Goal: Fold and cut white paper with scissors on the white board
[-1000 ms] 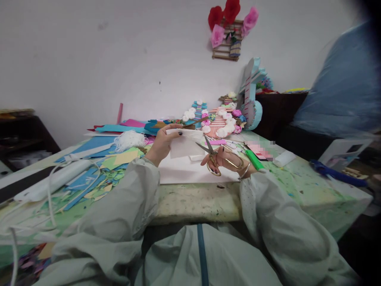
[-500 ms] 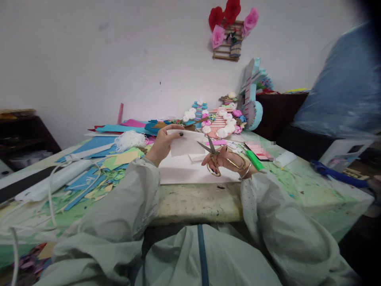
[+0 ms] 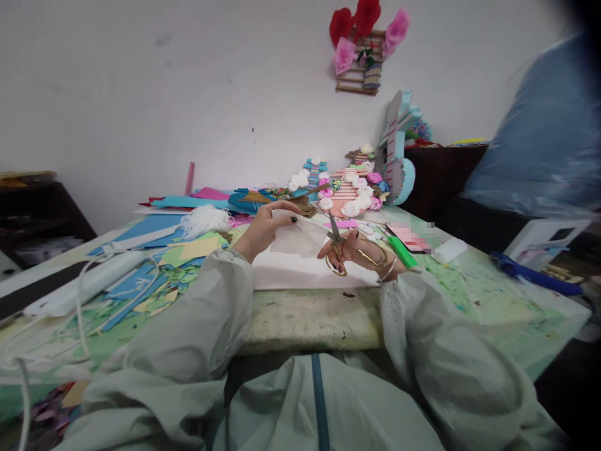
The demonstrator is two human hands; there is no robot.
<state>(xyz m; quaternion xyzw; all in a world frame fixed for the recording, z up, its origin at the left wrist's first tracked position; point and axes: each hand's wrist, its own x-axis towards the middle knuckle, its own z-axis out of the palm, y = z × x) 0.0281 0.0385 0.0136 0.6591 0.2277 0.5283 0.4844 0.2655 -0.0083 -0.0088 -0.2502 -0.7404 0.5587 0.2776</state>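
My left hand (image 3: 263,230) pinches a thin white sheet of paper (image 3: 300,233) between thumb and fingers, holding it up above the table. In my right hand (image 3: 353,248) are gold-handled scissors (image 3: 337,237), my fingers through the loops and the blades parted. The paper's right edge reaches the blades; whether it lies between them I cannot tell. Below both hands a larger white sheet (image 3: 286,275) lies flat at the table's front edge.
Left of my arm lie green and blue paper scraps (image 3: 173,269), a heap of white string (image 3: 206,220) and a white roll (image 3: 89,285) with a cable. To the right are a green marker (image 3: 400,250) and blue-handled scissors (image 3: 535,273). Flower crafts (image 3: 354,191) stand at the back.
My left hand has shifted slightly right, carrying the paper up to the scissor blades. The paper now bends more. My right hand stays nearly in place, with the blades nearer each other.
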